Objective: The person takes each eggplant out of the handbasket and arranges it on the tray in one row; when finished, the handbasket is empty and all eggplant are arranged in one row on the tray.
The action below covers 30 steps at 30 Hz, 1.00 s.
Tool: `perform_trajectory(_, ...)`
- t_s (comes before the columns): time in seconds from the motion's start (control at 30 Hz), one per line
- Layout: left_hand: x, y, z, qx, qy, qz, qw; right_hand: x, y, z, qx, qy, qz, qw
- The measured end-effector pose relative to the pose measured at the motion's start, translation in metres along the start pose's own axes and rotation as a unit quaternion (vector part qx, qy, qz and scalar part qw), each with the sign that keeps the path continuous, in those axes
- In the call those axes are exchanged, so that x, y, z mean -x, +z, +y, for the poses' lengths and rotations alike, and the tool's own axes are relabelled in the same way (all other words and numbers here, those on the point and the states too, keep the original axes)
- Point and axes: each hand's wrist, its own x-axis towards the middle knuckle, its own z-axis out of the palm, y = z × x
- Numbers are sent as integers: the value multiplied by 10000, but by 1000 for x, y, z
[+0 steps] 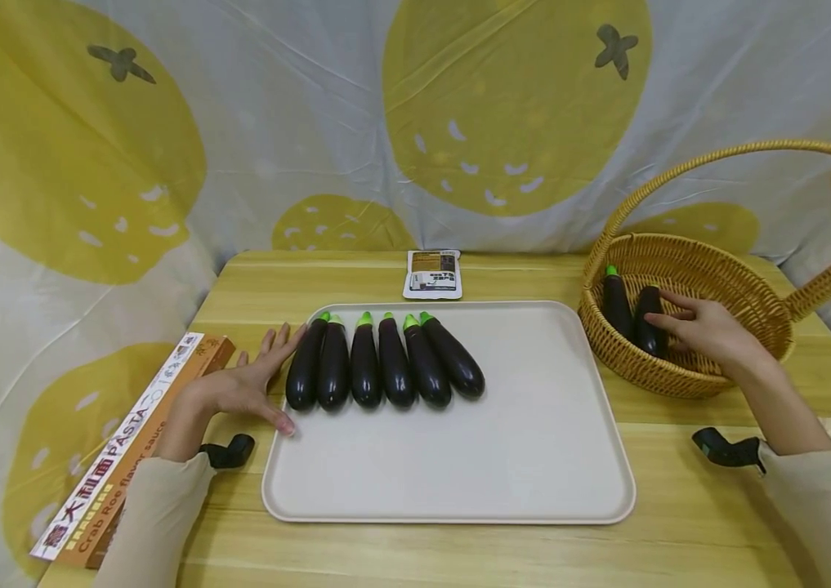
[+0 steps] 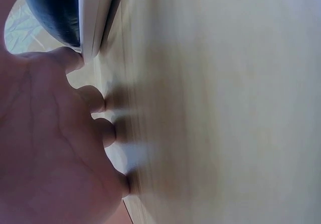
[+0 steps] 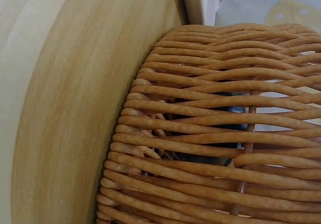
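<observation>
Several dark eggplants [image 1: 365, 363] with green stem ends lie side by side on the upper left of a white tray [image 1: 459, 469]. My left hand [image 1: 249, 384] is spread at the tray's left edge. In the left wrist view, fingertips [image 2: 95, 99] rest on the tabletop, one by the tray's side. Inside a wicker basket [image 1: 636, 367], my right hand [image 1: 712, 331] holds an eggplant [image 1: 648, 322] between thumb and fingers. Another eggplant [image 1: 615, 302] leans on the basket wall beside it. The right wrist view shows mostly woven basket side, with that hand hidden.
A long pasta box [image 1: 124, 449] lies left of the tray, near the left forearm. Behind the tray is a small packet [image 1: 433, 275]. The basket's tall handle [image 1: 724, 151] arches over its right side. A fruit-patterned cloth [image 1: 297, 122] hangs behind the wooden table [image 1: 503, 549].
</observation>
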Motion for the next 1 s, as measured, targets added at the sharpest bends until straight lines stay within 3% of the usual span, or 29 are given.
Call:
perform_trajectory(0.57, -1, 0, -1, 68, 16, 20, 10000, 0, 2, -3, 155, -112, -317, 9993)
perform_trajectory(1.0, -1, 0, -1, 42, 38, 15, 10000, 0, 0, 0, -95, -56, -201, 9997)
